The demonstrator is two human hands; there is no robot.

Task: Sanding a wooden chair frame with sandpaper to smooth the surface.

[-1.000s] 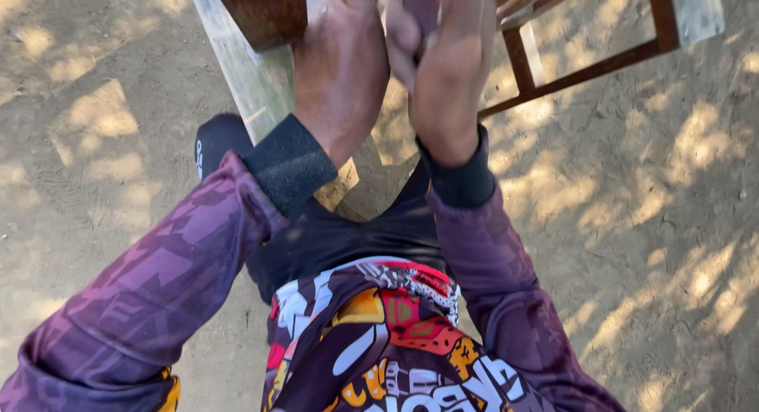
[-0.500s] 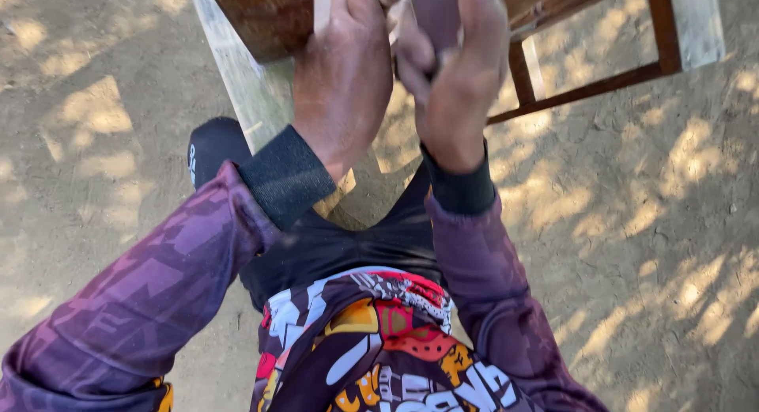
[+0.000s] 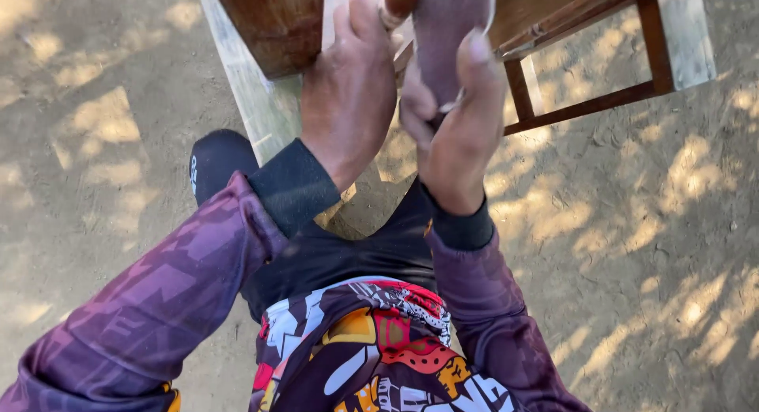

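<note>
Head view is showing the left hand [image 3: 348, 92] pressing flat, fingers extended, against the brown wooden leg [image 3: 273, 24] of the furniture frame [image 3: 589, 107], while the right hand [image 3: 455, 123] is gripping a purplish sanding pad [image 3: 447, 32], now riding higher along the wood than 1 second ago, suggesting rubbing strokes are continuing over sandy ground [image 3: 672, 246].
</note>
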